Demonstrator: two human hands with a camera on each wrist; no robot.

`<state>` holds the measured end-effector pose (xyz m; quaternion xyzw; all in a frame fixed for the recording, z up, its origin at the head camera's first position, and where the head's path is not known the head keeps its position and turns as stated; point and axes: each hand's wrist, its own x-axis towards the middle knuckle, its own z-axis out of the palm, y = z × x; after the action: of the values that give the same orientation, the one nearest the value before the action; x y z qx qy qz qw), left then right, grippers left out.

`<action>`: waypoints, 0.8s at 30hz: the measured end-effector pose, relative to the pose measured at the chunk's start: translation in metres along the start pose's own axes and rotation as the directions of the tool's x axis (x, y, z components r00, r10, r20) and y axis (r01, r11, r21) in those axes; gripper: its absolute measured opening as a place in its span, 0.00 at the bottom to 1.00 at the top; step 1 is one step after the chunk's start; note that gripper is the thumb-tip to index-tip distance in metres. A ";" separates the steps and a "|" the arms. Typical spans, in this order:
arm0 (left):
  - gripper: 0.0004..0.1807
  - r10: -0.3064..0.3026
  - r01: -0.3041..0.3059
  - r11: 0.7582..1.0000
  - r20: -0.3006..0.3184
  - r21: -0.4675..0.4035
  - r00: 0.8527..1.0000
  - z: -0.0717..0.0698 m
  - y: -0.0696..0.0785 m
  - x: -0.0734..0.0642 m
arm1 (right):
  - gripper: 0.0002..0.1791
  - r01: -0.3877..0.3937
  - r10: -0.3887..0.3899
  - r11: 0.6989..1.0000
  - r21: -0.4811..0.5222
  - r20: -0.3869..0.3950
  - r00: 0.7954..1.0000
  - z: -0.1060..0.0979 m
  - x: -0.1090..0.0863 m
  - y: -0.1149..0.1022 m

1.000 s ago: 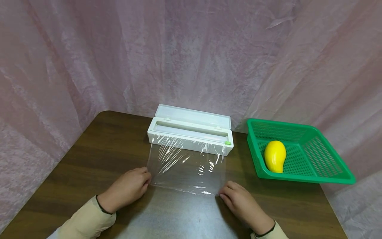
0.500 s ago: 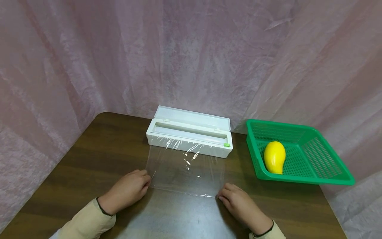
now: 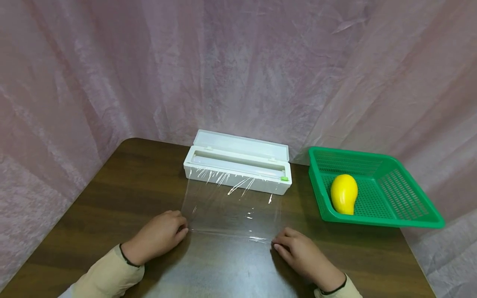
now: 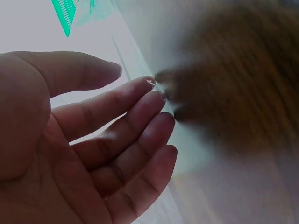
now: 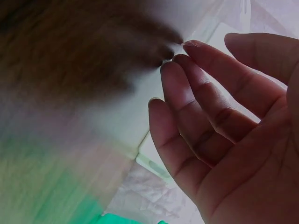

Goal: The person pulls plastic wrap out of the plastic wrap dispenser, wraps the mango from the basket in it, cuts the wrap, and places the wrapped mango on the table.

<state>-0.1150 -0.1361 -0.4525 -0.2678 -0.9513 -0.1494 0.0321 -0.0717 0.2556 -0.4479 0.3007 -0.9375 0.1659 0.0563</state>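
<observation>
A clear sheet of cling film (image 3: 231, 215) stretches over the table from a white cling film dispenser box (image 3: 238, 180), whose lid stands up at the back. Inside the box lies a pale roll (image 3: 238, 164). My left hand (image 3: 160, 236) is at the film's near left corner, fingertips down at the table. In the left wrist view its thumb (image 4: 88, 74) stands apart from the loosely bent fingers. At the near right corner, my right hand (image 3: 302, 252) touches down with its fingertips (image 5: 191, 44); its thumb (image 5: 252, 49) is likewise apart from them.
A green plastic basket (image 3: 376, 222) stands to the right, with a yellow mango-like fruit (image 3: 343, 193) inside. A small green slider (image 3: 284, 179) sits at the box's right end. Pink curtain (image 3: 238, 74) hangs behind the brown wooden table (image 3: 112, 198).
Both hands stay at the film's near corners. The left thumb has moved out from the fingers, and the right thumb has parted slightly. The film lies smoother, with fewer bright creases.
</observation>
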 end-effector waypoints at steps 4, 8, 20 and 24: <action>0.07 -0.038 0.039 0.999 0.030 -0.021 0.999 -0.002 0.001 0.001 | 0.04 -0.052 0.051 0.999 0.007 0.049 0.997 -0.002 -0.001 0.000; 0.08 -0.054 0.055 0.998 0.039 -0.016 0.998 -0.003 0.001 0.001 | 0.04 -0.089 0.088 0.996 0.016 0.077 0.993 -0.005 -0.002 0.000; 0.11 -0.057 0.056 0.998 0.024 0.031 0.998 -0.006 -0.002 -0.003 | 0.05 -0.142 0.142 0.990 -0.002 0.129 0.982 -0.009 0.000 -0.001; 0.12 -0.064 0.063 0.997 0.028 0.039 0.998 -0.007 -0.002 -0.005 | 0.05 -0.137 0.136 0.991 -0.003 0.123 0.983 -0.009 -0.002 0.000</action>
<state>-0.1122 -0.1428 -0.4467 -0.2391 -0.9623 -0.1283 0.0184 -0.0706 0.2601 -0.4395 0.2457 -0.9571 0.1530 -0.0139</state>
